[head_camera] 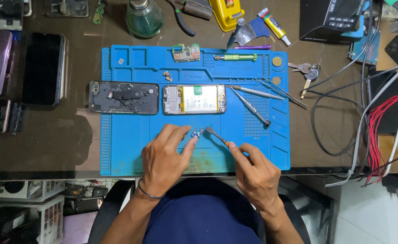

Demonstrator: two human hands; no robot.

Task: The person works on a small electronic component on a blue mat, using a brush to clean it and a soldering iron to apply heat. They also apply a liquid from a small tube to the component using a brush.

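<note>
- Left hand [163, 160] lies on the blue mat [126, 144]. Fingers bent, tips pinch a tiny blue board [197, 133] & press it to the mat.
- Right hand [255, 174] is shut round a thin metal tool [216, 136]. Its flat tip sits just beside the small board, on the right.
- The 2 hands are near each other, w/ a small gap between.
- Bare mat to the left of the left hand & to the right of the right hand. That's the open room.
- Both wrists cross the near edge of the mat, which runs along the table edge.
- Just past the hands: 1 open phone [194, 99] w/ its battery showing, near the mid of the mat.
- Left of it: 1 dark back cover [124, 97], half on the mat, half over the mat's left edge.
- Right of the phone: 1 screwdriver [251, 106] & thin tweezers [280, 91], can't tell how many.
- Top of mat: 1 green circuit board [186, 52] & 1 green-handled driver [236, 57].
- Off the mat, far side: 1 glass bottle [144, 18], 1 glue tube [274, 26], 1 purple pen-like tool [250, 47].
- Right side of table: keys [306, 70] & lots of cables [343, 108], black, grey & red. Tight there.
- Left side: 1 dark phone [43, 68], well apart from the mat.
</note>
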